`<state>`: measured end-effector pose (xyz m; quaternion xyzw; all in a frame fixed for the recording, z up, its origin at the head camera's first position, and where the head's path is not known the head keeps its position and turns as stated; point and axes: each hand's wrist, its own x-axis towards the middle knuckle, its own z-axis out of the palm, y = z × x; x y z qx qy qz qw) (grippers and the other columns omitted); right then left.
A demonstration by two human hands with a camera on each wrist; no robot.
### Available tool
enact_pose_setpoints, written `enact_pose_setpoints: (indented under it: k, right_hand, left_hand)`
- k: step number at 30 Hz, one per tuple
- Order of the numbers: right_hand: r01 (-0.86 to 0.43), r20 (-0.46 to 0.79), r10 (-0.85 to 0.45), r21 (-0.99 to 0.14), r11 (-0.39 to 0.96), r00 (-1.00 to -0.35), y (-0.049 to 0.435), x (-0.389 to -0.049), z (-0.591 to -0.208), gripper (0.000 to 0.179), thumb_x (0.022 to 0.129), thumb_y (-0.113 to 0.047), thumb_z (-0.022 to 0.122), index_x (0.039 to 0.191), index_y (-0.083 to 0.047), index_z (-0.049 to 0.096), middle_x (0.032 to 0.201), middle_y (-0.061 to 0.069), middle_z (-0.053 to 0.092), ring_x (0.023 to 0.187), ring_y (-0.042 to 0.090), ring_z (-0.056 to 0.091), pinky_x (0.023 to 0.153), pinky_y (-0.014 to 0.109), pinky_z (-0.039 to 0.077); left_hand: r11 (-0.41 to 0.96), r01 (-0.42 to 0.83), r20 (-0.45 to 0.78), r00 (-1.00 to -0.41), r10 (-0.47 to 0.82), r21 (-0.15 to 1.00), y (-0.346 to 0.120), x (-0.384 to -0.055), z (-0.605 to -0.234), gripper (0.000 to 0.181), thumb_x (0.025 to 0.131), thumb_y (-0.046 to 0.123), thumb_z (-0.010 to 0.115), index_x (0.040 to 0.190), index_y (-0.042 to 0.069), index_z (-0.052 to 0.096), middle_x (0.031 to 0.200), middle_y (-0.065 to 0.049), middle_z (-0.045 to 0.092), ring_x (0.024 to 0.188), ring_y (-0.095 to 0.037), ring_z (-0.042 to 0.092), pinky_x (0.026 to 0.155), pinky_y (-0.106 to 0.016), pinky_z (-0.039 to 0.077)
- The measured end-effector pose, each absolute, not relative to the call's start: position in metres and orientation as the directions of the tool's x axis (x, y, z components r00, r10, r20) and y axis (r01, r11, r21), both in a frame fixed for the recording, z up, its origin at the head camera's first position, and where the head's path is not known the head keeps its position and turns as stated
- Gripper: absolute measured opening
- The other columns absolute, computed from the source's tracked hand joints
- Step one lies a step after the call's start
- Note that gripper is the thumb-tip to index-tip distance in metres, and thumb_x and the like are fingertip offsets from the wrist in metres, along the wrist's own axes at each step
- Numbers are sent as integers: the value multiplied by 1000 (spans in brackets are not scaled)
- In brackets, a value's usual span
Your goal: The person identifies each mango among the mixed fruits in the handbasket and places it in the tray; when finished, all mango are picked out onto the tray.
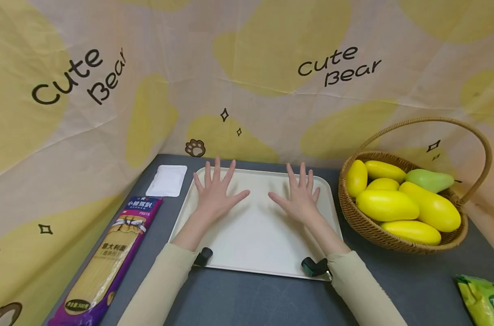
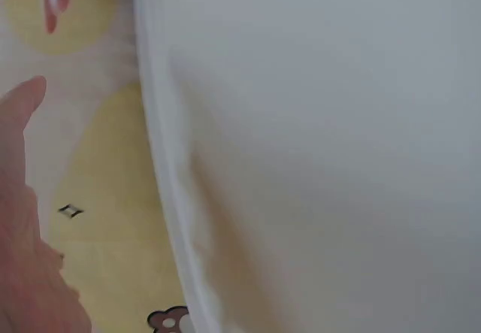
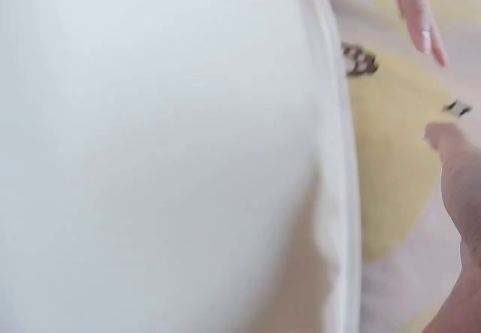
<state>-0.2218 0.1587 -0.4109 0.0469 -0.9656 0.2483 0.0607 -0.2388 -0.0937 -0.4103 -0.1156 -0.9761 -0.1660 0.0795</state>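
Note:
Both hands hover over a white rectangular tray (image 1: 259,235) in the head view, holding nothing. My left hand (image 1: 215,195) has its fingers spread over the tray's left half, thumb pointing inward. Over the right half, my right hand (image 1: 300,199) is spread the same way, its thumb toward the left one. The tray's surface (image 2: 323,122) fills most of the left wrist view, with part of the left hand (image 2: 30,250) at the edge. In the right wrist view the right hand (image 3: 462,220) shows at the right side, beside the tray rim (image 3: 347,168).
A wicker basket (image 1: 361,226) of yellow mangoes and a green pear (image 1: 429,180) stands right of the tray. To the left lie a pasta packet (image 1: 112,253) and a white sachet (image 1: 168,180). A green Knorr packet (image 1: 483,299) sits at lower right. A printed cloth (image 1: 255,68) hangs behind.

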Motion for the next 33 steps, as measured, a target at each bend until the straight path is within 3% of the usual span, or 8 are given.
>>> enact_pose_setpoints:
  k: [4,8,14,18,23,28,33]
  right_hand:
    - [-230,195,-143,-560,796,-970,165,-194,-387,95,86,-48,70,157,-15,16,162,18,-5,145,45,-2,108,72,14]
    - [-348,282,-223,-554,756,-933,178,-161,-357,82,88,-39,71,153,-12,29,161,14,13,144,41,18,107,64,29]
    - [-477,481,-259,-413,776,-838,219,-120,-317,60,85,-20,75,139,-9,50,140,11,50,116,29,55,85,49,54]
    - [-389,515,-190,-313,866,-836,253,-105,-300,52,82,-18,77,128,-4,57,124,17,57,106,35,54,81,53,49]
    - [-221,466,-92,-228,948,-880,289,-97,-299,54,84,-29,74,119,6,54,116,30,50,103,51,43,77,63,39]
    - [-111,376,-28,-201,973,-926,305,-97,-309,70,86,-44,70,118,13,45,119,37,39,101,58,34,68,64,37]
    - [-58,287,12,-236,970,-958,309,-103,-315,81,86,-55,65,125,12,41,128,38,33,110,60,30,66,66,38]
  left_hand:
    - [797,347,208,-937,279,495,-116,-221,-403,82,92,60,53,157,22,21,163,-16,5,148,-36,1,114,-63,2]
    - [673,381,195,-921,337,634,-144,-202,-398,71,95,45,58,153,13,32,160,-16,18,146,-35,15,114,-60,15]
    - [640,269,85,-949,303,720,-182,-186,-402,66,97,44,56,152,12,36,159,-15,23,146,-37,19,112,-63,18]
    - [657,205,9,-957,289,726,-200,-184,-409,70,98,43,54,152,7,31,159,-22,18,144,-43,15,111,-66,16]
    - [664,150,-63,-956,286,733,-212,-186,-424,79,98,43,55,155,3,19,159,-27,3,144,-48,4,109,-70,9]
    - [642,165,-59,-948,312,749,-211,-188,-436,82,97,43,56,155,4,16,160,-25,-5,144,-49,1,108,-71,8]
    - [628,181,1,-961,276,757,-205,-193,-449,77,96,40,58,154,4,22,161,-23,1,145,-47,6,110,-69,11]
